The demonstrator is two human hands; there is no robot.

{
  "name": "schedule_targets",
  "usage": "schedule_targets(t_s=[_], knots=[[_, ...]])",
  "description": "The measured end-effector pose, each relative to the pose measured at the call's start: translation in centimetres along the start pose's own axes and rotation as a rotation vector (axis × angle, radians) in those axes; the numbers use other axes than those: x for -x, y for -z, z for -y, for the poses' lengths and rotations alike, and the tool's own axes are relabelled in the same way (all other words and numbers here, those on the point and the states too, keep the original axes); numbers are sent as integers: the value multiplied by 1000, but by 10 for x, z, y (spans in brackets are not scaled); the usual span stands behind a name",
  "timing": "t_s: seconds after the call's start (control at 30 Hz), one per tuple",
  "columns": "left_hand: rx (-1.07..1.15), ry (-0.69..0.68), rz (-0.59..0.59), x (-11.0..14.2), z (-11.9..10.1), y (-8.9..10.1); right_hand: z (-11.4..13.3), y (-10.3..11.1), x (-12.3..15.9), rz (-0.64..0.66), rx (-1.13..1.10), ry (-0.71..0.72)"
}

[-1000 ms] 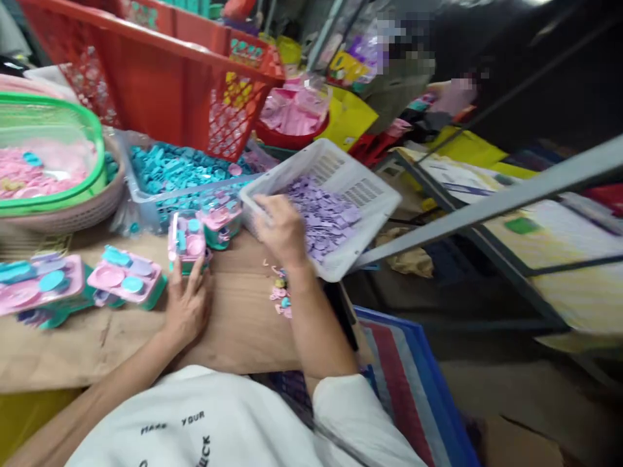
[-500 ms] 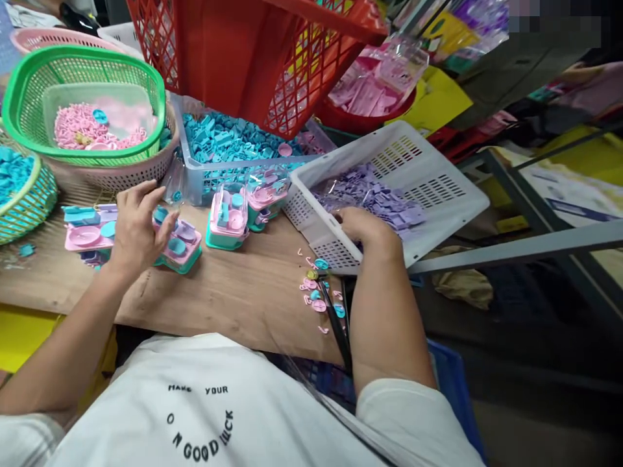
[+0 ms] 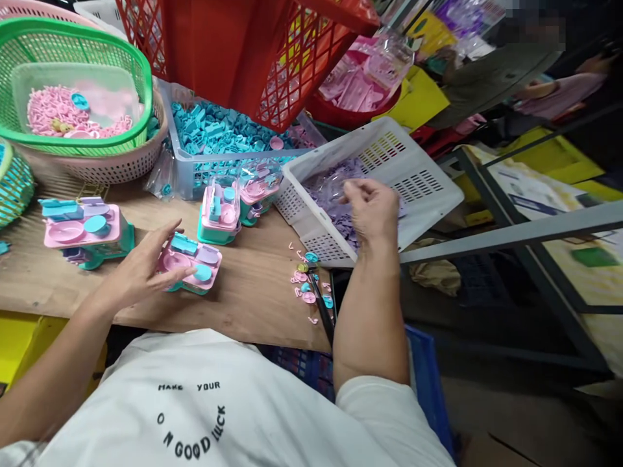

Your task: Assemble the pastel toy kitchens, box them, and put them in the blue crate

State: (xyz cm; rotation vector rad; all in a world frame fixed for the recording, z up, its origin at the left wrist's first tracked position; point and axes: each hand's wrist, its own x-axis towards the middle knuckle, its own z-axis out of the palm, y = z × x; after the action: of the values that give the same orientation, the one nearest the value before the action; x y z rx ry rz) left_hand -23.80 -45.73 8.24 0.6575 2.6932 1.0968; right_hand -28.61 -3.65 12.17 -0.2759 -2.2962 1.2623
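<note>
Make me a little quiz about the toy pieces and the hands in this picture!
1. True or false: the left hand touches a pink and teal toy set on the wooden table.
2. What colour are the pieces in the white basket under the right hand? A) purple B) orange C) black
3. Fill in: the green basket holds small ____ pieces.

Key: 1 true. 2 A. 3 pink.
</note>
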Motion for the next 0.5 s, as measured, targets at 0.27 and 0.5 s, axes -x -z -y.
schedule_targets(t_s=[0.27,0.5], knots=[[-46,-121,-100,18,20,-24,25,-25,107,239,-768,-403],[5,-124,-180,24,12,-71,-30,-38,133,267,71,-373]])
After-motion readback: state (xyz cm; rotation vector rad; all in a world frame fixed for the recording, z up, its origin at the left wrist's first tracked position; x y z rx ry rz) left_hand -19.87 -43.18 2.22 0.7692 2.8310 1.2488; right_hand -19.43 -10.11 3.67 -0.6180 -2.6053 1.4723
